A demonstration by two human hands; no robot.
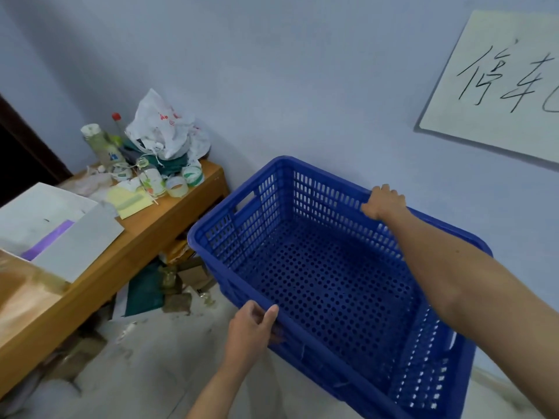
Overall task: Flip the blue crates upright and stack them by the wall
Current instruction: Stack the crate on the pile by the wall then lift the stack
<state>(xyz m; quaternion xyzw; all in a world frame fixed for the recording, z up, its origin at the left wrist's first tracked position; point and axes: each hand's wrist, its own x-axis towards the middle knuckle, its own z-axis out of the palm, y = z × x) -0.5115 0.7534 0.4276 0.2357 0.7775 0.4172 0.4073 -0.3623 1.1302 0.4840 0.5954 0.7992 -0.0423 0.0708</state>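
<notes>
A wooden table (169,220) stands at the left against the wall (302,71). On its far end lie a white plastic bag (165,128), bottles (99,143) and tape rolls (184,179); nearer, a yellow paper (128,201) and white boards (57,228). A handwritten sign (496,86) hangs far right. Debris (178,285) litters the floor under the table.

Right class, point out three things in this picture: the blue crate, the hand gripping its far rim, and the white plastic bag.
blue crate (332,285): head view, on its perforated floor.
right hand (383,201): head view, on the back of the hand.
white plastic bag (165,125): head view, on its crumpled front.
</notes>
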